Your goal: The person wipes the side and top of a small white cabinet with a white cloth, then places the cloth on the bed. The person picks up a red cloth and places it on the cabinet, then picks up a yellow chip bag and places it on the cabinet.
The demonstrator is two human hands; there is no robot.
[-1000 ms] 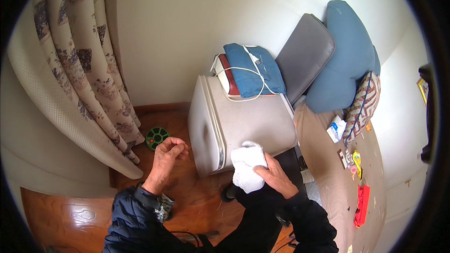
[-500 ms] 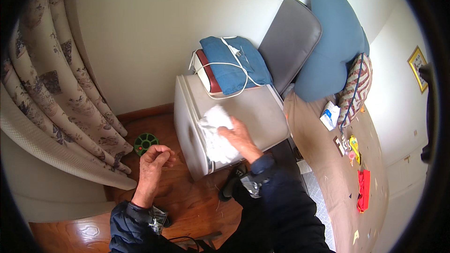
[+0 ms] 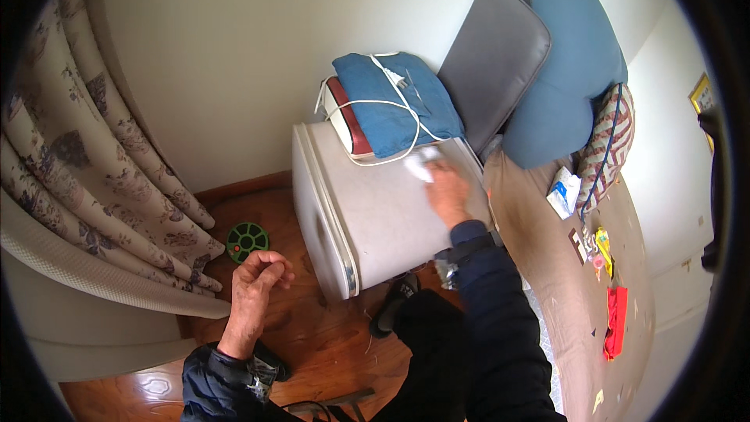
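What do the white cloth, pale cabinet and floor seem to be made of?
White cloth: probably soft, matte fabric, judging by its bunched shape, though blurred.
Pale cabinet: perhaps painted metal or hard plastic; smooth, with a shiny, metal-looking strip along one edge.
Floor: wood or a wood-look covering, glossy, showing brown grain and reflections.

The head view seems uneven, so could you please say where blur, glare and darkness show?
In the head view, the right hand and white cloth are blurred, glare whitens the wooden floor at lower left, and the corners are black.
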